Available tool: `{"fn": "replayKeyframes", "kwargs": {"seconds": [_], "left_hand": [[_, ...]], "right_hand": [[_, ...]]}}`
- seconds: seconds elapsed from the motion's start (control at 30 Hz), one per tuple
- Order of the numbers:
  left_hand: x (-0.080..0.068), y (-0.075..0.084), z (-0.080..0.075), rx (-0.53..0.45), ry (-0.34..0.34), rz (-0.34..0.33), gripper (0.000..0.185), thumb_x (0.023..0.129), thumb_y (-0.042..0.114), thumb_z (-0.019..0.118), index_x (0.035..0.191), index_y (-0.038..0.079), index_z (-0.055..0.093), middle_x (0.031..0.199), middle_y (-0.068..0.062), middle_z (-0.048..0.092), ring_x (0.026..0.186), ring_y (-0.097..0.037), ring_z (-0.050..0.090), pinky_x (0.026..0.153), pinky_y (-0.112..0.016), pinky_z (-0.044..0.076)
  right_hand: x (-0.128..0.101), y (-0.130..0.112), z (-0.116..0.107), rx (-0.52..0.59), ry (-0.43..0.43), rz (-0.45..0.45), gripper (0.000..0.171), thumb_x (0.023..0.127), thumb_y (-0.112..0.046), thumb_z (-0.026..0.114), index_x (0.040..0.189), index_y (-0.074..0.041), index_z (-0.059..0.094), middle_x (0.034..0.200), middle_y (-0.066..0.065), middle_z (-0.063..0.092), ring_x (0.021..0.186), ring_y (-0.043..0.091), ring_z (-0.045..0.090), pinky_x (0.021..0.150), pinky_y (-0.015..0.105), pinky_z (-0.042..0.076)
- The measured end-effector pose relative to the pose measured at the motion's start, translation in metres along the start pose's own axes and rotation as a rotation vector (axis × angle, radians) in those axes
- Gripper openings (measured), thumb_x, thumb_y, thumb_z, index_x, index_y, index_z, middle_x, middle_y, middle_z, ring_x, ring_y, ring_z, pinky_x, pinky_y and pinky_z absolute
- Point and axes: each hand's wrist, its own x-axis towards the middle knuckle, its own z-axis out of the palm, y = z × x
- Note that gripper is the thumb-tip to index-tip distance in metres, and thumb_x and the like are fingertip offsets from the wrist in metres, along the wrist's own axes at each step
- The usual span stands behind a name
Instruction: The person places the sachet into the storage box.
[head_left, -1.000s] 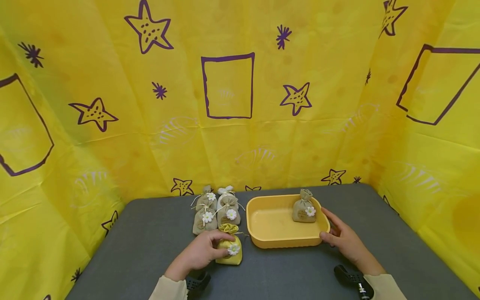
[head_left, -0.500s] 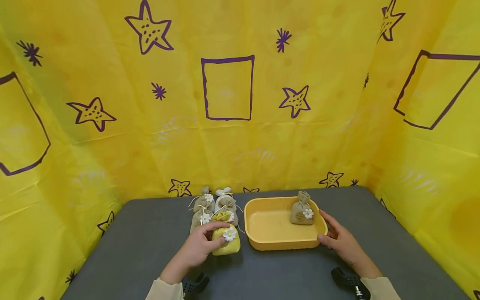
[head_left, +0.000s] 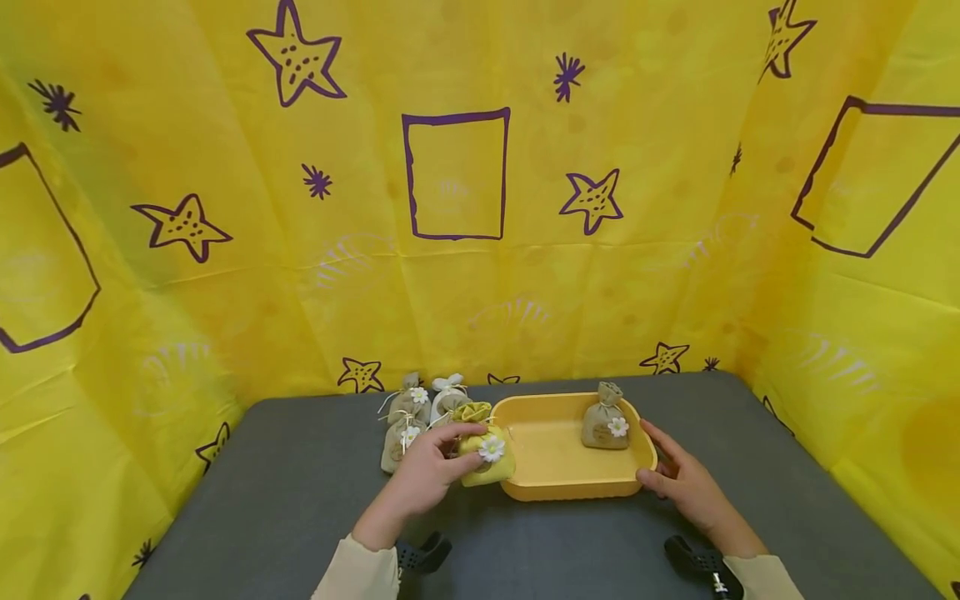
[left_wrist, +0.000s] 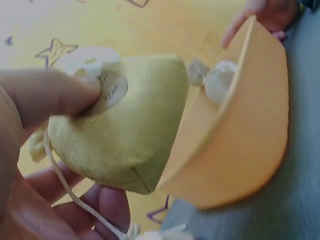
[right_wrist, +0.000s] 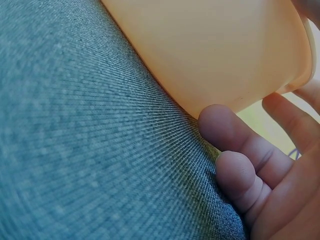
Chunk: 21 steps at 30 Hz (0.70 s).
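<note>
Up close, the left wrist view shows the left hand (left_wrist: 45,165) pinching a yellow-green pouch (left_wrist: 125,125) between thumb and fingers, a thin cord trailing across the palm; the pouch hangs in the air just beside the outer wall of the yellow tray (left_wrist: 250,135). From the head view the same pouch (head_left: 487,454) sits in the left hand (head_left: 423,475) at the tray's left rim (head_left: 517,408), its white daisy facing the camera, a detail the wrist view blurs. The right wrist view adds that the right hand (right_wrist: 270,175) lies on the grey table (right_wrist: 75,150) with fingertips against the tray's side wall (right_wrist: 210,50); from the head view the right hand (head_left: 678,475) cups the tray's right end, thumb and fingers loosely spread along it.

Inside the tray stands a beige pouch (head_left: 606,421) near the right end. A cluster of beige and white pouches (head_left: 412,412) stands on the table left of the tray, partly hidden by the left hand and the pouch it holds. Yellow cloth with purple stars (head_left: 300,58) walls the scene.
</note>
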Motion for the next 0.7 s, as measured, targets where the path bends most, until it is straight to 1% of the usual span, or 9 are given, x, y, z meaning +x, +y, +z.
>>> {"fn": "replayKeyframes", "kwargs": {"seconds": [0.17,0.27,0.33,0.43,0.57,0.7], "left_hand": [[0.016,0.01,0.017,0.048,-0.013,0.04,0.03,0.089,0.014,0.077,0.118,0.015,0.072,0.112,-0.004,0.064,0.088,-0.02,0.058,0.07,-0.031,0.051],[0.025,0.016,0.032,0.08,-0.032,0.04,0.028,0.089,0.014,0.076,0.117,0.019,0.073,0.105,0.0,0.064,0.085,-0.019,0.057,0.067,-0.03,0.049],[0.029,0.02,0.042,0.106,-0.051,0.025,0.028,0.09,0.017,0.076,0.117,0.021,0.073,0.104,0.003,0.063,0.084,-0.019,0.055,0.065,-0.031,0.048],[0.036,0.023,0.057,0.145,-0.074,0.01,0.028,0.09,0.019,0.075,0.117,0.025,0.073,0.107,0.007,0.063,0.088,-0.02,0.053,0.067,-0.033,0.045],[0.047,0.023,0.076,0.163,-0.08,0.004,0.027,0.091,0.019,0.075,0.116,0.028,0.073,0.115,0.01,0.063,0.093,-0.018,0.054,0.072,-0.033,0.044],[0.06,0.02,0.094,0.16,-0.1,-0.002,0.027,0.09,0.016,0.076,0.115,0.028,0.074,0.115,0.013,0.064,0.087,-0.014,0.054,0.07,-0.03,0.043]], "right_hand": [[0.0,0.0,0.0,0.01,-0.003,-0.015,0.075,0.095,-0.012,0.069,0.158,-0.009,0.027,0.144,0.022,0.035,0.076,0.019,0.057,0.063,0.027,0.047],[-0.001,0.001,0.0,0.004,-0.001,-0.015,0.076,0.095,-0.013,0.069,0.158,-0.01,0.027,0.144,0.022,0.035,0.076,0.019,0.057,0.063,0.027,0.047],[-0.001,0.001,0.0,0.003,-0.001,-0.011,0.076,0.095,-0.014,0.069,0.158,-0.01,0.027,0.145,0.021,0.035,0.077,0.019,0.057,0.063,0.028,0.047],[0.0,0.001,0.0,0.005,-0.002,-0.003,0.076,0.095,-0.014,0.069,0.158,-0.011,0.027,0.144,0.021,0.036,0.077,0.02,0.057,0.064,0.028,0.047],[0.001,0.002,0.0,0.003,-0.002,-0.006,0.076,0.094,-0.015,0.07,0.158,-0.011,0.027,0.141,0.021,0.037,0.074,0.019,0.056,0.062,0.028,0.047],[0.002,0.003,0.0,-0.006,0.005,-0.023,0.077,0.094,-0.014,0.07,0.157,-0.009,0.028,0.141,0.022,0.036,0.071,0.019,0.055,0.06,0.027,0.046]]}}
